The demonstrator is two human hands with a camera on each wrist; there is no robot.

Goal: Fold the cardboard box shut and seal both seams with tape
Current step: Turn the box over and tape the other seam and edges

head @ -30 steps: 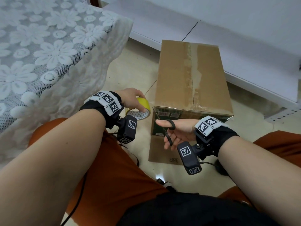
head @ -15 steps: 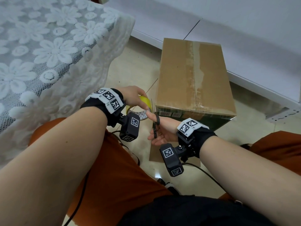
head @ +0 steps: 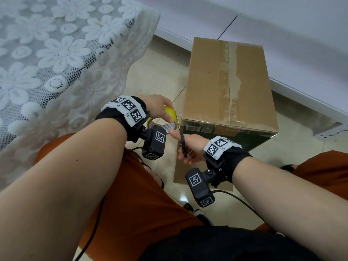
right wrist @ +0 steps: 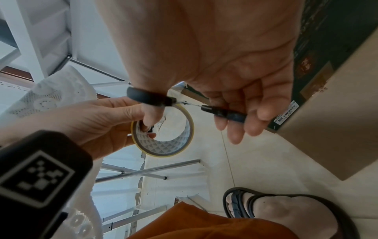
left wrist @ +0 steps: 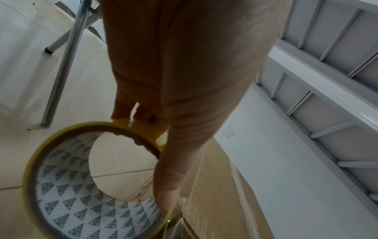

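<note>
A brown cardboard box (head: pixel 226 87) stands on the floor with its top flaps folded shut and clear tape along the middle seam. My left hand (head: pixel 160 108) grips a yellow tape roll (head: pixel 170 117) at the box's near left corner, fingers through its patterned core (left wrist: pixel 85 210). A clear strip of tape (left wrist: pixel 180 215) runs from the roll to the box. My right hand (head: pixel 188 146) holds black-handled scissors (head: pixel 182 142), thumb and fingers in the loops (right wrist: pixel 147 97), blades at the strip beside the roll (right wrist: pixel 163 134).
A table with a white lace cloth (head: pixel 62 59) stands at the left, its metal legs (left wrist: pixel 61 64) on the tiled floor. White shelving (head: pixel 282 34) runs behind the box. A loose cardboard flap (head: pixel 180 170) lies on the floor by my sandalled foot (right wrist: pixel 286 213).
My right hand has carried the scissors leftwards from in front of the box to the tape strip beside the roll. The left hand keeps its hold on the roll.
</note>
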